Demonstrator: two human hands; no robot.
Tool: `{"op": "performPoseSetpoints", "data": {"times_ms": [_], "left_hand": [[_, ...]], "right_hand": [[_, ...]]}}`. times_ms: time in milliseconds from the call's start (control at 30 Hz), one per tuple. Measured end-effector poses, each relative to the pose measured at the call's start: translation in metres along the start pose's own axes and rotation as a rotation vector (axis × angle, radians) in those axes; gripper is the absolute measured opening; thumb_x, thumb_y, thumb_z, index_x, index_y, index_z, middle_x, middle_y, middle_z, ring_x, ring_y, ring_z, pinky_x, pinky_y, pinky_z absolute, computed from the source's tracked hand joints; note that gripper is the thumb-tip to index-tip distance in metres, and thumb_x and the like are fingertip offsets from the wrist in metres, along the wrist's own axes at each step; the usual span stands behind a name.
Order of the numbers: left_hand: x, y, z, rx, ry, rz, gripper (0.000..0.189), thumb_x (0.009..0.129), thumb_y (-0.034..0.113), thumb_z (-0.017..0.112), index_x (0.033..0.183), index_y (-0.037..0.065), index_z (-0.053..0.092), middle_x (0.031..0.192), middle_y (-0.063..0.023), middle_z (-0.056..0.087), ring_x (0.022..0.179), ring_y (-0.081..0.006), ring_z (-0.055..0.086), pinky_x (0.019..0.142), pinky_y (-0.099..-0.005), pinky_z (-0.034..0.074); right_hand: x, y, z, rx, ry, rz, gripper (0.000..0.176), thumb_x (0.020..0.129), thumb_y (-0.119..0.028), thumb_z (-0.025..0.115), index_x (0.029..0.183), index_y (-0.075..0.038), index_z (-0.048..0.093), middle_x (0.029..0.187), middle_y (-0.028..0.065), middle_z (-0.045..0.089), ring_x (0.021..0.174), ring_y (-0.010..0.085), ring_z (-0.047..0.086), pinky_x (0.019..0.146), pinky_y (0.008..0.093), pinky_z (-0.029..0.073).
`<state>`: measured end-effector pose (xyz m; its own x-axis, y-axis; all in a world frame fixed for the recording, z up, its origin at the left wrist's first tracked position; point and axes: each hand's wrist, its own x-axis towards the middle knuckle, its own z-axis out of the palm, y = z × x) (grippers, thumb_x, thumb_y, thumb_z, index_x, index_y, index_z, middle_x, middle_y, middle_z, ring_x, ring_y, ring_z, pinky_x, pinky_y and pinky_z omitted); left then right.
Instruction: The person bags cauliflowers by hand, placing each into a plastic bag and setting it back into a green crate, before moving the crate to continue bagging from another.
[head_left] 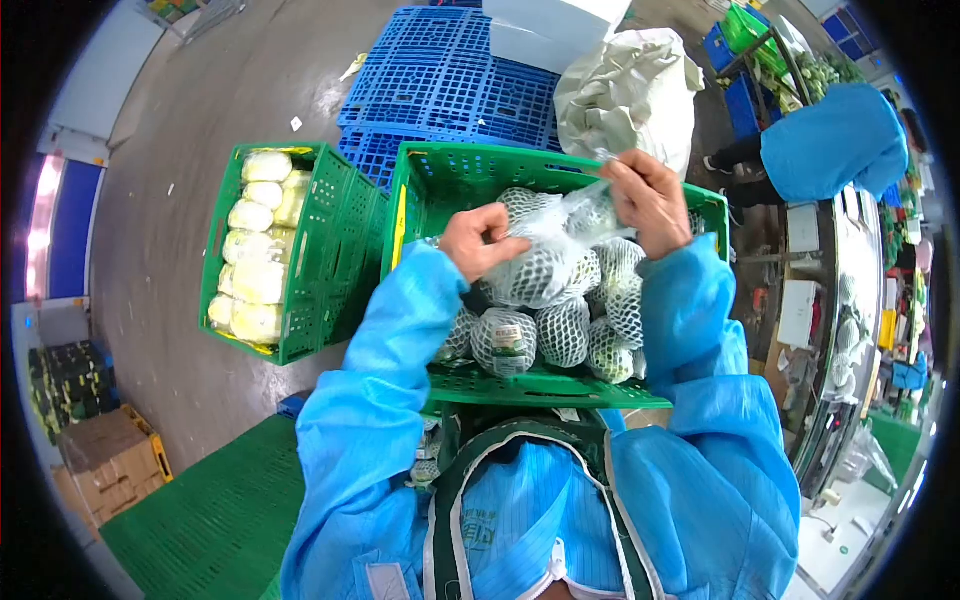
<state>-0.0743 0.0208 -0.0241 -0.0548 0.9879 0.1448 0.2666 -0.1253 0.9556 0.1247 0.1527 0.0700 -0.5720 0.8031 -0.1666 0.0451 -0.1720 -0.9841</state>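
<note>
A green crate [540, 392] in front of me holds several round items in white foam netting [565, 333], one with a printed label [503, 342]. Above them my left hand [481, 240] is closed on the left side of a clear plastic bag [585, 213]. Pinched higher up, at the upper right, the same bag is in my right hand [648, 201]. A netted item [538, 275] shows at the lower end of the bag; whether it is inside is unclear.
Left of the crate stands another green crate [345, 215] with pale wrapped vegetables [258, 282]. Blue pallets [430, 75] and a white sack [635, 100] lie beyond. A person in blue [835, 145] is at the upper right, near a long bench [845, 330].
</note>
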Motion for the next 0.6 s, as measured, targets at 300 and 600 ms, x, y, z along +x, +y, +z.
{"op": "performPoseSetpoints", "data": {"times_ms": [300,600], "left_hand": [[-0.017,-0.036,0.027,-0.488,0.070,-0.532,0.052,0.078,0.021,0.068,0.125,0.011,0.047,0.108,-0.0037,0.053,0.073,-0.0093,0.051,0.063,-0.0219,0.044],[-0.001,-0.056,0.086,0.333,0.014,-0.151,0.073,0.071,0.036,0.072,0.133,0.012,0.039,0.135,-0.0189,0.034,0.125,-0.0353,0.033,0.104,-0.0403,0.029]], "right_hand": [[-0.075,-0.045,-0.027,-0.187,0.000,-0.276,0.013,0.084,-0.012,0.057,0.085,0.000,0.060,0.074,-0.0002,0.057,0.064,0.0037,0.043,0.055,0.0188,0.034],[-0.154,-0.051,-0.190,0.357,0.753,-0.351,0.023,0.094,-0.019,0.047,0.103,0.000,0.056,0.059,-0.0053,0.029,0.049,0.0060,0.027,0.043,0.0207,0.026]]}}
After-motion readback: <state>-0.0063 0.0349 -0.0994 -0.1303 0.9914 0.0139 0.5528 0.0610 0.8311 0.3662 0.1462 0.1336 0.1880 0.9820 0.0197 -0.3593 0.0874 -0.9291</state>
